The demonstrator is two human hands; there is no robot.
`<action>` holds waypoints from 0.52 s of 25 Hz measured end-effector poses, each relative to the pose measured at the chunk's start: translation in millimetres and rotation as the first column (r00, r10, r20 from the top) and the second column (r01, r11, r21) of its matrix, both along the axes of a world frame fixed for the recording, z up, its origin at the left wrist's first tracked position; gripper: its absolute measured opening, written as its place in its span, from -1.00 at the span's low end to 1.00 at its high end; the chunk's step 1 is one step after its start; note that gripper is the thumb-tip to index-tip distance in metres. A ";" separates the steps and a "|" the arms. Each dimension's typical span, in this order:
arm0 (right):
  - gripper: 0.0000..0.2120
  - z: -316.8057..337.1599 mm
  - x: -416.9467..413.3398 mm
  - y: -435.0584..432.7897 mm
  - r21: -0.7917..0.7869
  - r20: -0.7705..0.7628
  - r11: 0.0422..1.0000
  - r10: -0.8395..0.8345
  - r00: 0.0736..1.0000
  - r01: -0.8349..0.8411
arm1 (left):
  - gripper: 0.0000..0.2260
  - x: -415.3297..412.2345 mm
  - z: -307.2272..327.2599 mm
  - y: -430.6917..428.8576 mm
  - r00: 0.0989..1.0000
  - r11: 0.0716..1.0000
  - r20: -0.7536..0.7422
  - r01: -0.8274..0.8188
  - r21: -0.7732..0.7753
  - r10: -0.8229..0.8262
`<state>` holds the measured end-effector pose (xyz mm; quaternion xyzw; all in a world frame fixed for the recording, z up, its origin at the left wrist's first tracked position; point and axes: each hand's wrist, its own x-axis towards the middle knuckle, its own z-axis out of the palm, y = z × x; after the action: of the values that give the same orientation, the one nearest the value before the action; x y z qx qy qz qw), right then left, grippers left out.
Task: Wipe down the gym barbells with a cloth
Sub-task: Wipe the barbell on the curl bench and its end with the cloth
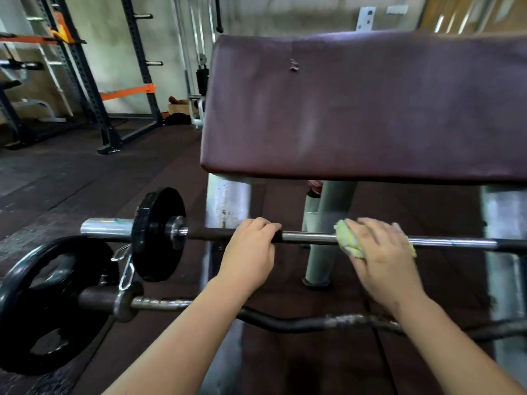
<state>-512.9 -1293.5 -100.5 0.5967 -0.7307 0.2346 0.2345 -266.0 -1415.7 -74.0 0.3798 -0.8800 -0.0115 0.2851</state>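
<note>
A straight chrome barbell point(309, 237) lies across the frame of a curl bench, with a small black plate point(155, 238) on its left sleeve. My left hand point(251, 246) is closed around the shaft just right of that plate. My right hand point(382, 252) presses a yellow-green cloth point(346, 238) onto the shaft further right, fingers wrapped over the bar. Below and nearer to me lies a curved black bar point(285, 323) with a large black plate point(48, 303) on its left end.
The bench's maroon pad point(365, 104) fills the upper right, standing on grey steel posts point(328, 223). A black and orange power rack point(94, 81) stands at the back left. Dark rubber floor point(71, 172) stretches to the left.
</note>
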 end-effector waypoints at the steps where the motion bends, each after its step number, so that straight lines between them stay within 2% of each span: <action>1: -0.50 -0.5 -13.1 10.9 -0.010 0.018 0.999 -0.053 0.998 0.053 | -0.60 -10.8 0.0 2.5 1.000 1.000 0.011 0.023 -0.012 -0.023; 4: -0.54 -4.5 -8.4 11.9 -0.025 0.075 0.991 -0.128 0.989 0.130 | -0.61 -41.3 1.2 10.6 0.995 0.996 0.044 0.088 -0.009 -0.088; 8: -0.51 2.6 39.3 -20.5 0.016 0.090 0.998 0.058 0.994 -0.060 | -0.64 -62.9 -1.3 15.9 0.996 0.998 0.072 0.056 -0.026 -0.054; 11: -0.48 9.1 6.6 -5.7 0.073 0.057 0.993 0.093 0.994 -0.097 | -0.61 -70.3 -5.1 18.1 0.998 0.999 0.062 0.027 -0.023 -0.025; 13: -0.48 5.5 -41.4 20.7 0.079 0.030 0.997 0.000 1.000 -0.003 | -0.61 -75.7 -4.6 21.7 0.997 0.999 0.072 0.031 -0.017 -0.030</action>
<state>-554.2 -1272.8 -95.0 0.6024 -0.7424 0.2147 0.1998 -341.7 -1394.0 -78.7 0.3640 -0.8954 0.0058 0.2563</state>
